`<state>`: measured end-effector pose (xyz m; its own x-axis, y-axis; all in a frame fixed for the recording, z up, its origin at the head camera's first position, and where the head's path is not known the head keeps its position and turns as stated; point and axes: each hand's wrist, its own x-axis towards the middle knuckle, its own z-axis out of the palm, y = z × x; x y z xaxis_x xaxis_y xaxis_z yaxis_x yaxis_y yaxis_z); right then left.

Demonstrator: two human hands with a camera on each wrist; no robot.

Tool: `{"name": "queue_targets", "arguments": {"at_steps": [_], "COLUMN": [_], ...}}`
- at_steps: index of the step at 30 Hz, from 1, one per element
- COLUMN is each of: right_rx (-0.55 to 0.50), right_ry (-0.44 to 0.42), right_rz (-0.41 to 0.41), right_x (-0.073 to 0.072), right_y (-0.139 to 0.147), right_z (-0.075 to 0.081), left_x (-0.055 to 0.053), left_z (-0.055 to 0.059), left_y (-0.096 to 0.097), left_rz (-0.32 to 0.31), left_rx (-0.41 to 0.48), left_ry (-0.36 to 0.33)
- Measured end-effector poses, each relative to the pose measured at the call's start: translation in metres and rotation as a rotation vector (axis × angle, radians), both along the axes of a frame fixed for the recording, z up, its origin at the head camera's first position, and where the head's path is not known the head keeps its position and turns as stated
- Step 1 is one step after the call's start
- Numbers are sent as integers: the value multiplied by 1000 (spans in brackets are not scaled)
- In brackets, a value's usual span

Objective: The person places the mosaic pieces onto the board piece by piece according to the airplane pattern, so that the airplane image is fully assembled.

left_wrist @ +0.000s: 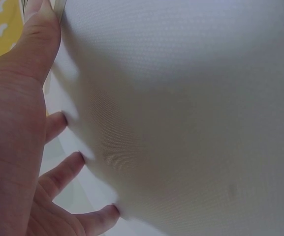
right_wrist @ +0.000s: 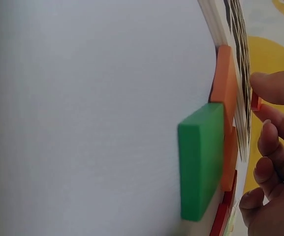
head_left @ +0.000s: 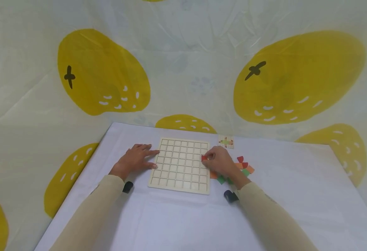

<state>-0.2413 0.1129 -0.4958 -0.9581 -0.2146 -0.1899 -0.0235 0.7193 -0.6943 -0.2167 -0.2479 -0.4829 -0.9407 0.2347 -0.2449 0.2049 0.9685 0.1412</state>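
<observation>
Grid board [head_left: 180, 168]: laid flat on the white surface [head_left: 177, 223].
Left hand [head_left: 136, 159]: spread wide; the board's left edge is touched.
Right hand [head_left: 220, 161]: red piece [head_left: 203, 158] is pinched at the board's right side.
Loose pieces [head_left: 245, 165]: scattered to the board's right.

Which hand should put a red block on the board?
Probably the right hand: it pinches a red block at the right edge of the board. The left hand only touches the opposite edge.
</observation>
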Motion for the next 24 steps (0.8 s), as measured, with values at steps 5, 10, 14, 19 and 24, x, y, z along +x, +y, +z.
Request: {"name": "queue_targets", "arguments": {"at_steps": [5,10,14,19,24], "right_rx": [5,12,21,28,28], "right_ry": [24,36,49,59,54], "right_rz": [10,5,10,7,1], "right_x": [-1,-4,-6,-8,-9], "right_y": [-2,-4,-3,-4,-5], "right_z": [0,-2,-5,-6,-4], "left_x": [1,2,2,2,2], "left_z": [0,1,1,1,2], "left_y": [0,0,0,-1,0], "left_rz": [5,1,-3,-3,5], "left_rx": [-3,1,10,14,14], "left_ry": [-1,6,6,4,5]}}
